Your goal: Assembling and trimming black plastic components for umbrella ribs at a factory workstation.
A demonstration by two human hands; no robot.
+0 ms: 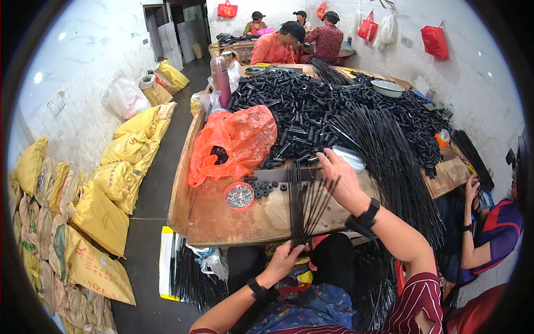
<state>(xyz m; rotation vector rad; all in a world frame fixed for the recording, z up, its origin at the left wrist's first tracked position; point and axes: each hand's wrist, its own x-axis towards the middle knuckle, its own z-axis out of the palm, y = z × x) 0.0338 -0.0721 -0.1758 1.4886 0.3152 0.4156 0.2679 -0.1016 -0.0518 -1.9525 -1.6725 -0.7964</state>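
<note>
My left hand [282, 263] is closed around the lower ends of a bundle of thin black rods [297, 214] at the table's near edge. The rods rise from it and fan out to the right over the tabletop. Farther up, my right hand [344, 182] has its fingers stretched toward the near side of a heap of short black tubular parts [295, 119]. Its fingertips are beside small black pieces, and I see nothing held in them. A clear plastic container [349, 158] lies just behind this hand.
A red dish [239, 196] of small metallic pieces sits at left, below an orange plastic bag [233, 142]. Long black rods [384, 161] overhang the table's right side. A person [489, 234] works at right, others beyond. Yellow sacks [103, 217] line the left wall. A pink flask [221, 82] stands farther back.
</note>
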